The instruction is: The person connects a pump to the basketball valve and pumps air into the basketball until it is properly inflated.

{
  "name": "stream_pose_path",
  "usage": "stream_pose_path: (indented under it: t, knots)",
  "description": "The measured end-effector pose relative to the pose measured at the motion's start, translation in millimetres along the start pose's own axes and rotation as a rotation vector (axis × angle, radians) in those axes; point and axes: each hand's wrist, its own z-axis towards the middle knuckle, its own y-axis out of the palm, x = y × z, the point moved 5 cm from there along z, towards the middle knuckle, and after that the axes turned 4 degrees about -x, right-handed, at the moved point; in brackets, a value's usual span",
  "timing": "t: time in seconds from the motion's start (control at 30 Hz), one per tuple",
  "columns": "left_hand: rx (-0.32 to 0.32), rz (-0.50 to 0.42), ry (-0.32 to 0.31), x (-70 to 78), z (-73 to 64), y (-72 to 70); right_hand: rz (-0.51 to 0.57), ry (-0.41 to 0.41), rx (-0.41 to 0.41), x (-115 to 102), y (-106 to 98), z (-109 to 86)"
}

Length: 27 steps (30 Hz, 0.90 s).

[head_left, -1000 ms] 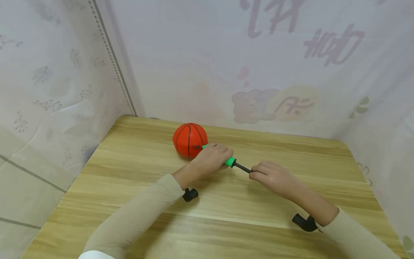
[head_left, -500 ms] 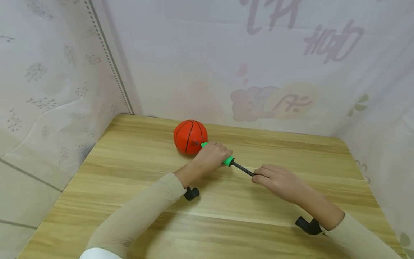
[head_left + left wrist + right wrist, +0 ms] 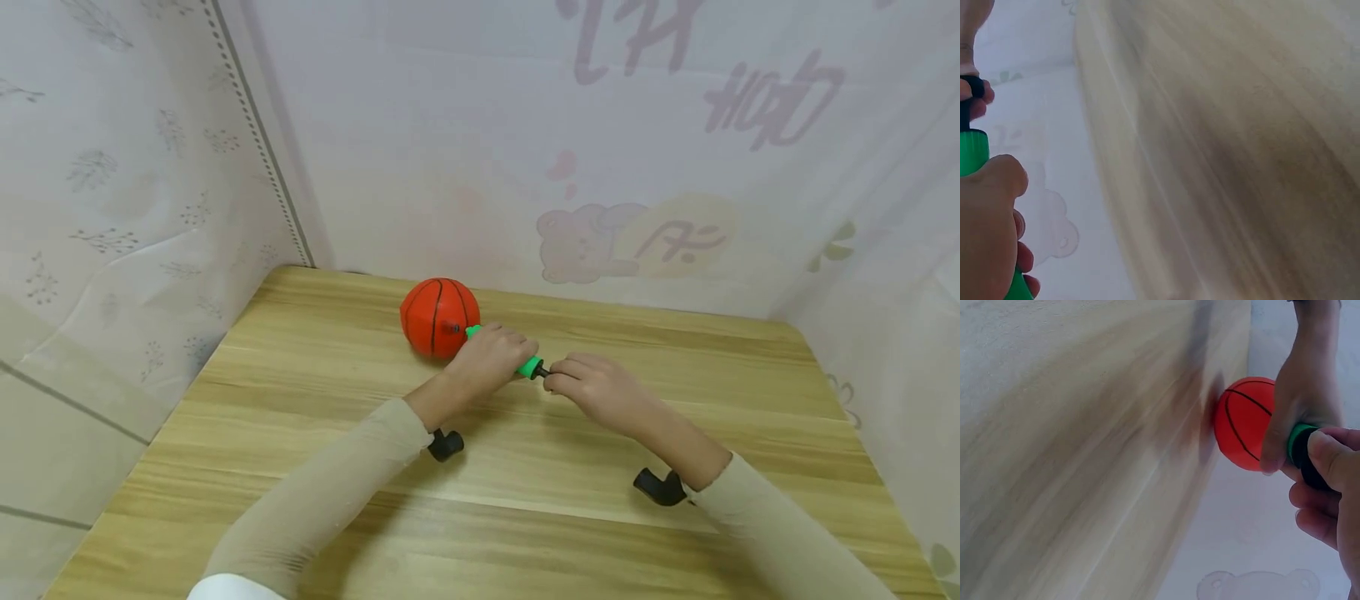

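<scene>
A red inflatable basketball (image 3: 426,321) with black lines rests on the table, its small valve (image 3: 454,328) turned toward the hands. Beside it my left hand (image 3: 489,360) grips the green barrel of a hand pump (image 3: 529,367), its fingers wrapped round the tube. The barrel's front end shows right at the ball's side, and the rest of that end is hidden by the hand. My right hand (image 3: 603,393) holds the pump's black handle (image 3: 1311,464), thumb and fingers curled round it. Only a short piece of black rod shows between handle and barrel.
The wood-grain table (image 3: 480,533) has a patterned cloth backdrop (image 3: 420,150) along its far edge and more cloth at both sides. Black curved pieces (image 3: 447,446) stick out under both wrists.
My right hand first drew back a little, then moved left toward my left hand, pushing most of the rod into the barrel. The left hand and the ball stay nearly in place.
</scene>
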Motion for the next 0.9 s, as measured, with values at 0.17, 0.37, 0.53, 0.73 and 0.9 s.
stream_pose_path:
  t: [0.17,0.37,0.53,0.73,0.9]
  knots:
    - [-0.014,-0.004,-0.013,-2.3,0.0,-2.1,-0.002,-0.013,0.028,-5,-15,-16.0]
    - [-0.034,-0.008,-0.011,-2.7,-1.7,-3.0,0.001,0.004,0.009,-13,-33,-46.1]
    - [-0.037,0.002,-0.025,-3.5,-1.6,-1.6,-0.001,0.005,0.017,-15,-41,-61.5]
    - [-0.056,-0.003,-0.015,0.8,1.6,0.4,0.008,-0.010,0.022,-14,-39,-56.0]
    - [-0.036,-0.008,-0.002,6.0,4.0,0.3,0.009,0.009,-0.045,-8,-26,-41.4]
